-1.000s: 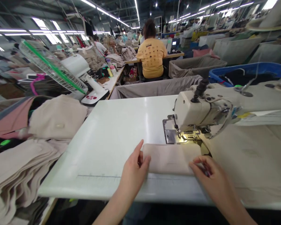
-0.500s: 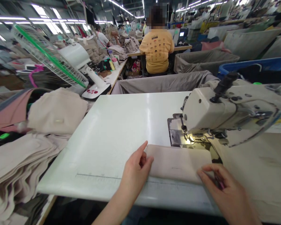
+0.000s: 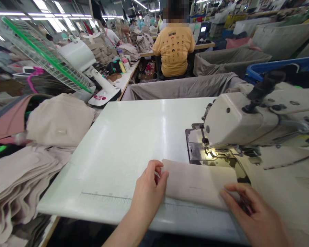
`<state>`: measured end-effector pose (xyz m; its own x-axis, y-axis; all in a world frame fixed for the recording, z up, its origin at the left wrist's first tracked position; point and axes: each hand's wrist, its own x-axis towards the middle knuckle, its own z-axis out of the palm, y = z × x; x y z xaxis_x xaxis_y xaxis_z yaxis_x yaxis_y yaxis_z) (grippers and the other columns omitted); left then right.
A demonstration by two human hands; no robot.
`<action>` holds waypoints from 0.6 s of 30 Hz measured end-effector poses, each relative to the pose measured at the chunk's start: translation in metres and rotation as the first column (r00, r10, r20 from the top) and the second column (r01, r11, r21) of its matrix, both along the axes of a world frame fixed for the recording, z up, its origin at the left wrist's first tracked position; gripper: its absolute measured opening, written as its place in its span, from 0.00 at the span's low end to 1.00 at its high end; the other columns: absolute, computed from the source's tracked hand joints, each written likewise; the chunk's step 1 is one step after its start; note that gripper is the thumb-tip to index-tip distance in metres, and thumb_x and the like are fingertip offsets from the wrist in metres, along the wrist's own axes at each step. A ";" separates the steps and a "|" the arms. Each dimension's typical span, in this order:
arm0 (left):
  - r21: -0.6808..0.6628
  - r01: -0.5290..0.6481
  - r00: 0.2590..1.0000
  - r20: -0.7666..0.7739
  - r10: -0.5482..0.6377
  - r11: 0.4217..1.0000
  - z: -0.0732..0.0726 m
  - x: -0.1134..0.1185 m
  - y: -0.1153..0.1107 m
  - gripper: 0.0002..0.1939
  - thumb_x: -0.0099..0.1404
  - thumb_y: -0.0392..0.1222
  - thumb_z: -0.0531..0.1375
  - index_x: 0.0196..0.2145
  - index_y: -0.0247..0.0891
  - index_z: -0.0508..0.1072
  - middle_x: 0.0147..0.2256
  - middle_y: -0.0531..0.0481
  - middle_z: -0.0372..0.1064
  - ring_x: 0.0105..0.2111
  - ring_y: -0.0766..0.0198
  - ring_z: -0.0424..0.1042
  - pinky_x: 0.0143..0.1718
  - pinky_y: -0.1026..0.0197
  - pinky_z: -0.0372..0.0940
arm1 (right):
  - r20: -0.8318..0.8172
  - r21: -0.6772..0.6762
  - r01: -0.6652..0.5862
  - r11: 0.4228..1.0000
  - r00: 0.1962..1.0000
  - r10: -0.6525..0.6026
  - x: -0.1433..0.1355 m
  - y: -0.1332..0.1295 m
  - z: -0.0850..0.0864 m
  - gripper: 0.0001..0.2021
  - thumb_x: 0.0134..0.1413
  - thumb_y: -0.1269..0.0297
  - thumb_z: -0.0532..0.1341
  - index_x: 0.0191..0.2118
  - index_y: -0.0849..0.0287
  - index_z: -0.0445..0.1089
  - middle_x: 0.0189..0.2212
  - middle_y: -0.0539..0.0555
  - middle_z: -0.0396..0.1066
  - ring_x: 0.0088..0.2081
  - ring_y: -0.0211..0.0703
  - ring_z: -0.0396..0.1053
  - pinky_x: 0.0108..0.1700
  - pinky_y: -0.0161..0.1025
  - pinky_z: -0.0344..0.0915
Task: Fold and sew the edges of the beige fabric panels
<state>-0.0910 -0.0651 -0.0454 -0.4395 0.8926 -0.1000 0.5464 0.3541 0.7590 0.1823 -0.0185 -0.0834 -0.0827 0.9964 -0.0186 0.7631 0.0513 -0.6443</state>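
A folded beige fabric piece lies on the white table just in front of the sewing machine's metal plate. My left hand is curled at its left edge, fingers and thumb closed on the fabric's upper left corner. At the lower right corner, my right hand pinches the fabric between thumb and forefinger; a small dark pinkish item shows partly under its curled fingers. The sewing machine stands at the right, its lit needle area beyond the fabric, which is not under the needle.
Stacked beige fabric pieces and a beige bag-like piece lie left of the table. A fan stands at the back left. Beyond the table are a grey cloth-lined bin and a seated person in a yellow shirt.
My left forefinger, stretched out before, has bent down to the fabric's corner. The fabric's right end and my right hand sit slightly farther right and lower in view; the camera view has shifted a little.
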 end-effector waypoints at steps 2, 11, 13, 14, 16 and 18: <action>-0.008 0.021 1.000 -0.011 -0.021 1.000 0.001 -0.001 0.000 0.05 0.64 0.43 0.57 0.37 0.42 0.66 0.29 0.57 0.65 0.24 0.66 0.68 0.29 0.61 0.62 | 0.004 -0.002 -0.011 1.000 1.000 0.011 0.000 0.000 0.001 0.19 0.51 0.41 0.61 0.34 0.50 0.74 0.27 0.50 0.76 0.24 0.43 0.73 0.26 0.35 0.68; -0.005 0.073 0.995 -0.073 -0.073 0.997 0.002 -0.003 0.002 0.05 0.64 0.42 0.56 0.36 0.41 0.71 0.28 0.54 0.68 0.28 0.62 0.69 0.33 0.59 0.64 | 0.033 -0.024 -0.021 0.999 0.999 0.022 0.003 -0.003 0.004 0.19 0.52 0.41 0.60 0.35 0.51 0.75 0.22 0.48 0.72 0.21 0.41 0.70 0.22 0.33 0.66; 0.003 0.078 0.992 -0.095 -0.077 0.997 0.002 -0.003 0.002 0.05 0.64 0.41 0.56 0.36 0.41 0.72 0.28 0.54 0.69 0.28 0.62 0.69 0.34 0.58 0.64 | 0.035 -0.007 -0.023 1.000 0.999 0.023 0.003 -0.003 0.004 0.19 0.52 0.40 0.60 0.34 0.51 0.75 0.22 0.48 0.71 0.20 0.41 0.69 0.22 0.33 0.67; 0.006 0.082 0.991 -0.105 -0.081 0.997 0.003 -0.003 0.003 0.05 0.64 0.41 0.56 0.36 0.41 0.72 0.28 0.53 0.69 0.28 0.62 0.69 0.34 0.58 0.64 | 0.035 0.001 -0.024 1.000 0.999 0.024 0.004 -0.003 0.004 0.19 0.52 0.41 0.60 0.34 0.51 0.75 0.22 0.48 0.71 0.20 0.41 0.69 0.22 0.33 0.67; 0.014 0.092 0.988 -0.127 -0.090 0.996 0.003 -0.004 0.004 0.05 0.64 0.40 0.56 0.35 0.40 0.72 0.29 0.53 0.69 0.28 0.62 0.69 0.33 0.59 0.65 | 0.034 0.006 -0.028 1.000 0.999 0.028 0.004 -0.002 0.003 0.19 0.52 0.41 0.60 0.34 0.51 0.75 0.22 0.48 0.71 0.20 0.40 0.69 0.22 0.33 0.66; 0.022 0.112 0.983 -0.150 -0.107 0.994 0.004 -0.004 0.004 0.05 0.64 0.40 0.56 0.35 0.40 0.73 0.29 0.53 0.70 0.28 0.63 0.69 0.33 0.59 0.65 | 0.034 0.000 -0.028 1.000 0.999 0.028 0.004 -0.002 0.002 0.19 0.52 0.40 0.60 0.34 0.51 0.75 0.22 0.48 0.72 0.20 0.40 0.69 0.22 0.33 0.66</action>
<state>-0.0950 -0.0611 -0.0413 -0.3469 0.9378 -0.0136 0.6881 0.2644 0.6757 0.1862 -0.0204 -0.0809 -0.1095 0.9938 -0.0209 0.7831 0.0733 -0.6176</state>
